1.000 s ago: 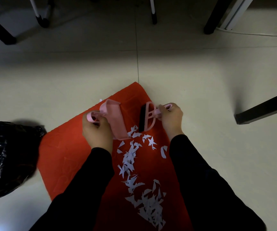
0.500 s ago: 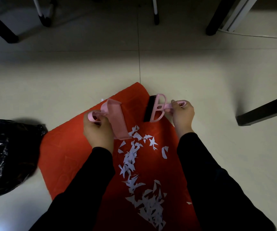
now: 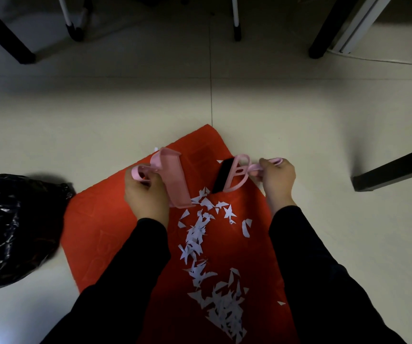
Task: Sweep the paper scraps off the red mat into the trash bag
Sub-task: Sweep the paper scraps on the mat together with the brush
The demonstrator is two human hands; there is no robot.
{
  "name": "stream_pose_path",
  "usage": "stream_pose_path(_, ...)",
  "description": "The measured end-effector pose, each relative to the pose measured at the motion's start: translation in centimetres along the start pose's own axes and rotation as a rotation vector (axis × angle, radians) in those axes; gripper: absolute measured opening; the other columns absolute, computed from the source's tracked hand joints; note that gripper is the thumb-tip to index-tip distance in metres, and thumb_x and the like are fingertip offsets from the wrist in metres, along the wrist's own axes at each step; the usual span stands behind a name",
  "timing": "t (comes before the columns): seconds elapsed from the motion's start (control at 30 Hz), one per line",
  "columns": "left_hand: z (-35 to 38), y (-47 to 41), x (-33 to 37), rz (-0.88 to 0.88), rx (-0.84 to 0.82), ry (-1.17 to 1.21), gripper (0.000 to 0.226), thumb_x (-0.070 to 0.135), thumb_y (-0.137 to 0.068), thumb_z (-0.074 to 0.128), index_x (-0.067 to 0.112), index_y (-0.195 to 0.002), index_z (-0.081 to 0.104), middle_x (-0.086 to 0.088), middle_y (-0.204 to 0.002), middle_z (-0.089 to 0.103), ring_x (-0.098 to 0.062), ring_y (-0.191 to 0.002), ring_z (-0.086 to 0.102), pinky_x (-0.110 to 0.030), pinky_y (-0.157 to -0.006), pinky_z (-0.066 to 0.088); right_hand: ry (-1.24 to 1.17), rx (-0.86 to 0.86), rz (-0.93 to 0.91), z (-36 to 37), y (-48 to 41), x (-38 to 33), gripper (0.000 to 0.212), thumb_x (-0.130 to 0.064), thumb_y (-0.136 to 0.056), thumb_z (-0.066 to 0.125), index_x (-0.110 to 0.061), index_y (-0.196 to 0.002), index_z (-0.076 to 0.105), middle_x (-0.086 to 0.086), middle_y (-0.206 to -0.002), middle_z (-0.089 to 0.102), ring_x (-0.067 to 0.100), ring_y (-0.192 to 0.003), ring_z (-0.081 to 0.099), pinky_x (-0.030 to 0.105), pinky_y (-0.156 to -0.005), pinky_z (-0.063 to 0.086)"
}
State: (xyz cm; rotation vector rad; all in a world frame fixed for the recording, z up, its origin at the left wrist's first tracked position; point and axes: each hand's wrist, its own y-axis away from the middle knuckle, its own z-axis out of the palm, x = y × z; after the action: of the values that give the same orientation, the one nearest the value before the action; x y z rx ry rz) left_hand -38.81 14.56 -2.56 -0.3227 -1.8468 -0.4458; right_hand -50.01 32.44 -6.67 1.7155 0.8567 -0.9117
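A red mat (image 3: 105, 219) lies on the pale tiled floor, strewn down its middle with several white paper scraps (image 3: 200, 234). My left hand (image 3: 146, 194) grips the looped handle of a pink dustpan (image 3: 172, 180), whose open edge rests on the mat beside the topmost scraps. My right hand (image 3: 278, 181) grips the handle of a pink hand brush (image 3: 234, 173) with black bristles, held just above and right of those scraps. The black trash bag (image 3: 11, 229) sits on the floor left of the mat.
Dark table legs (image 3: 396, 170) stand at the right and across the top of the view, with white chair legs (image 3: 73, 21) among them. A white cable (image 3: 386, 61) runs along the floor at top right. Bare tile surrounds the mat.
My right hand has drawn the brush to the right, away from the dustpan, opening a gap between them. The dustpan and my left hand have stayed put.
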Motion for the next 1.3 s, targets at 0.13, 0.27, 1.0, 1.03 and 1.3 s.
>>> stream_pose_path(0.13, 0.1, 0.2, 0.0, 0.009, -0.010, 0.005, 0.010, 0.004, -0.093, 0.045, 0.013, -0.092, 0.051, 0.010, -0.071, 0.049, 0.011, -0.053, 0.050, 0.000, -0.049, 0.038, 0.008, -0.051, -0.022, 2.1, 0.3, 0.3, 0.024, -0.008, -0.088, 0.055, -0.016, -0.066, 0.049, 0.014, -0.068, 0.064, 0.031, -0.066, 0.066, 0.040, -0.070, 0.058)
stream_pose_path(0.27, 0.1, 0.3, -0.2, 0.012, -0.006, -0.001, 0.011, 0.004, -0.092, 0.046, 0.014, -0.091, 0.050, 0.010, -0.071, 0.049, 0.000, -0.061, 0.047, -0.001, -0.049, 0.038, 0.086, -0.076, 0.040, 2.7, 0.6, 0.8, 0.026, 0.000, -0.086, 0.046, -0.013, -0.065, 0.039, 0.019, -0.066, 0.065, 0.028, -0.056, 0.064, 0.038, -0.063, 0.056)
stream_pose_path(1.0, 0.0, 0.3, -1.1, 0.007, 0.001, 0.001, 0.023, 0.010, -0.095, 0.045, 0.027, -0.080, 0.049, 0.010, -0.072, 0.051, -0.002, -0.062, 0.049, -0.003, -0.050, 0.040, 0.687, -0.432, -0.506, 3.3, 3.0, 0.7, 0.015, -0.009, -0.088, 0.060, -0.002, -0.099, 0.068, 0.017, -0.101, 0.067, 0.023, -0.087, 0.060, 0.014, -0.063, 0.032)
stream_pose_path(1.03, 0.0, 0.3, -1.1, -0.001, 0.000, -0.003, 0.023, 0.011, -0.095, 0.045, 0.028, -0.080, 0.049, 0.010, -0.072, 0.051, -0.003, -0.062, 0.050, -0.006, -0.051, 0.041, 0.668, -0.449, -0.481, 3.0, 3.1, 0.4, 0.016, -0.010, -0.088, 0.060, -0.001, -0.098, 0.068, 0.018, -0.100, 0.067, 0.023, -0.086, 0.060, 0.013, -0.060, 0.034)
stream_pose_path(1.3, 0.0, 0.0, -0.5, 0.004, 0.004, -0.001, 0.010, 0.008, -0.094, 0.045, 0.015, -0.090, 0.050, 0.009, -0.072, 0.050, -0.002, -0.062, 0.048, -0.001, -0.048, 0.038, 0.449, -0.307, -0.504, 1.9, 1.7, -2.5, 0.013, -0.010, -0.090, 0.057, -0.006, -0.089, 0.069, 0.007, -0.089, 0.066, 0.012, -0.078, 0.056, 0.006, -0.064, 0.038)
